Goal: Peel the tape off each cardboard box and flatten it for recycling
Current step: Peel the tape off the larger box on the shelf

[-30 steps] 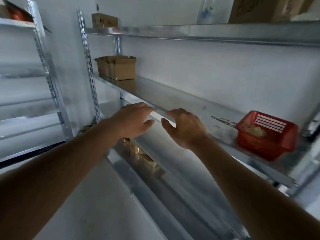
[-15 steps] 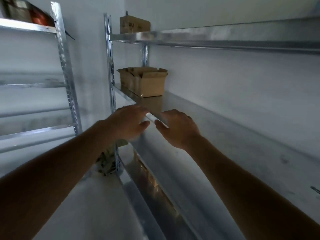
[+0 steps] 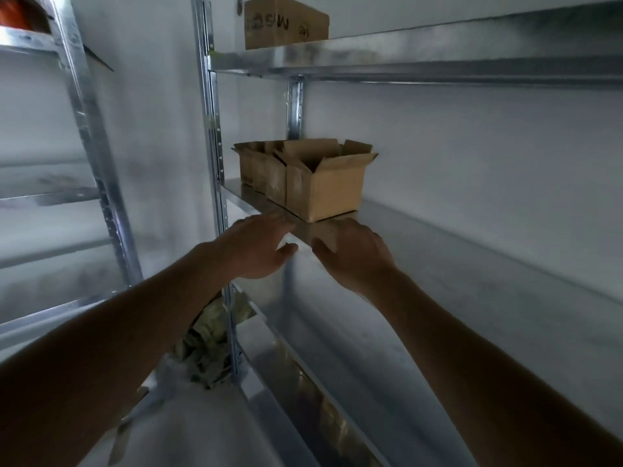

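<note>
Both hands nearer the open cardboard boxes [image 3: 323,183] — left hand [image 3: 259,247], right hand [image 3: 354,254], fingers relaxed, holding nothing, contents unseen

One head-worn camera looks forward and slightly upward, close to the galvanised metal shelf [image 3: 438,251] at arm's reach.

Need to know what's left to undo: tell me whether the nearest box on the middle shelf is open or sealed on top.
Open. The nearest cardboard box has its top flaps standing up and apart. Whether anything is inside cannot be told.
</note>
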A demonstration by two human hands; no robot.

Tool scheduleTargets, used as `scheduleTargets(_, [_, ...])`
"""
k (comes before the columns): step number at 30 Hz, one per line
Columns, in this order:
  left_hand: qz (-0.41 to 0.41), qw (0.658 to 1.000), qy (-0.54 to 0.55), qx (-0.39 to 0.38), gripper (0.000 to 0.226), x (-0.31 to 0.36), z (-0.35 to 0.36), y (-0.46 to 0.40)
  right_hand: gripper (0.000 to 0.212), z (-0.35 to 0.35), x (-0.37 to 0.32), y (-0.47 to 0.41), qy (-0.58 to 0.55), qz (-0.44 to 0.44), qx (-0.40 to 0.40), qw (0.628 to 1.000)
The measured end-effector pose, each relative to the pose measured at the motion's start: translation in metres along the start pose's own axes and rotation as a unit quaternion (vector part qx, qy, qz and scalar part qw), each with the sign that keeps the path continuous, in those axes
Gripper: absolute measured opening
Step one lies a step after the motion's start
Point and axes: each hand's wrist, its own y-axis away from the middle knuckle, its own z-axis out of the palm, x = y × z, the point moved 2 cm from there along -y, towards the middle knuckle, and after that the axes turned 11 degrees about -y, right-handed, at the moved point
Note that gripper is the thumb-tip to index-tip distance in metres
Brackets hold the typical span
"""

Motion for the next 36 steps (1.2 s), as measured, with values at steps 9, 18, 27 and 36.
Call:
scheduleTargets(9, [0.084,0.995,0.049,-0.025,0.032,-0.119,0.041,-0.114,0.06,0.059,-0.006,-0.134,-0.034,0.093,0.064,0.993])
scheduleTargets(18, [0.128,0.99,0.064,-0.01,0.034,-0.164,0.084,-0.219,0.058,0.085,0.029,-0.225,-0.056,0.165,0.148,0.973])
scheduleTargets(27, [0.189,0.98,0.066,0.009,0.043,-0.178,0.093,-0.262,0.027,0.078,0.044,-0.24,-0.029,0.263,0.244,0.933])
scheduleTargets(36, [0.261,0.96,0.106,0.0,0.041,-0.179,0.097,-0.271,0.052,0.084,0.026,-0.237,-0.053,0.294,0.289,0.91])
